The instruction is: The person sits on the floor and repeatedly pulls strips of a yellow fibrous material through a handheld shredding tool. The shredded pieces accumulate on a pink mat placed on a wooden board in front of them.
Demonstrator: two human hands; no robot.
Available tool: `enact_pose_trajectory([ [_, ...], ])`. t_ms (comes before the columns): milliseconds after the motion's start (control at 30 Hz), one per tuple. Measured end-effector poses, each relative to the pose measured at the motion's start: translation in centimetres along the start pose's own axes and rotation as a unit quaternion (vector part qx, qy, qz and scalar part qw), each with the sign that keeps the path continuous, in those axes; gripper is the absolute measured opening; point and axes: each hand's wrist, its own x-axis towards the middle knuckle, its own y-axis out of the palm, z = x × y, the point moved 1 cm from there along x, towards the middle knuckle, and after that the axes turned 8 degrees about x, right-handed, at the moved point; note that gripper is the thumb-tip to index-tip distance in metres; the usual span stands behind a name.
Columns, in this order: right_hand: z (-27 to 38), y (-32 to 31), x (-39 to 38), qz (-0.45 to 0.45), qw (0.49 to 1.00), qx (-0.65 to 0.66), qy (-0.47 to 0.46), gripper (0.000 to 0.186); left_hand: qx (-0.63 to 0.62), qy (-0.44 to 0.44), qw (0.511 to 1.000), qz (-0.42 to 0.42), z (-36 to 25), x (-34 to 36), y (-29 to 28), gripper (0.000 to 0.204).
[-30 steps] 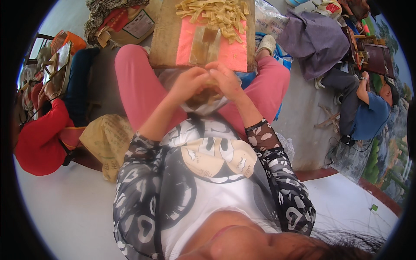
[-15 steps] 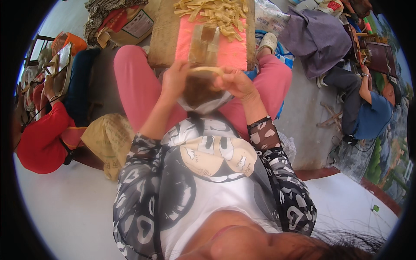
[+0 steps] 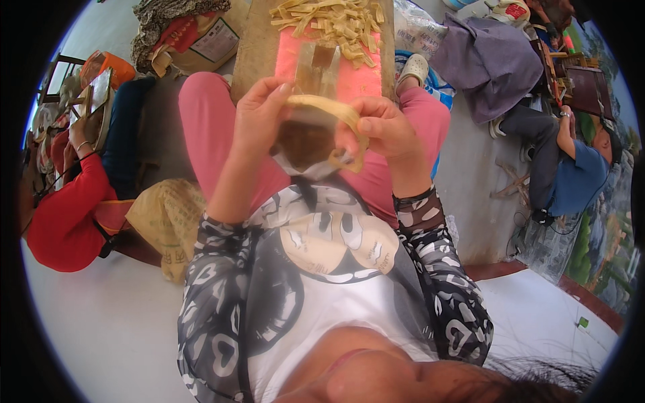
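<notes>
Between my hands a pale yellow, flat strip is stretched above my lap. My left hand pinches one end between thumb and fingers. My right hand grips the other end, and a loose curl of the strip hangs below its fingers. Just beyond, a pink textured mat covers part of a wooden board. On the mat lie a clear brownish rectangular block and a heap of similar yellow strips. Below my hands, a bag or container with dark brown contents sits between my knees.
At the left sits a person in red, and at the right one in a blue shirt. A tan sack stands by my left side. Purple-grey cloth hangs at the far right; a filled sack is at the far left.
Both hands have come nearer to me and spread slightly apart, the right one moving rightward. More of the strip now shows, with its end curling below my right hand.
</notes>
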Motion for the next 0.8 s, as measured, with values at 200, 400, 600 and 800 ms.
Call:
enact_pose_trajectory([
  [200,-4.5,-3.8,0.4,-0.174,0.98,-0.093,-0.027,0.033,0.083,-0.194,0.972,0.101,7.1,-0.1,-0.9,0.011],
  [400,-7.7,-6.2,1.0,-0.12,0.778,-0.607,-0.112,0.026,-0.042,-0.336,0.931,0.133,9.1,-0.8,0.1,0.007],
  [600,-8.8,-6.5,0.3,-0.259,0.948,-0.186,0.018,0.019,0.173,-0.101,0.978,0.051,8.7,0.2,-0.2,0.024],
  [800,-9.3,-7.5,0.2,-0.301,0.946,-0.119,-0.018,0.019,0.29,-0.107,0.942,0.13,9.1,0.7,-0.6,0.018],
])
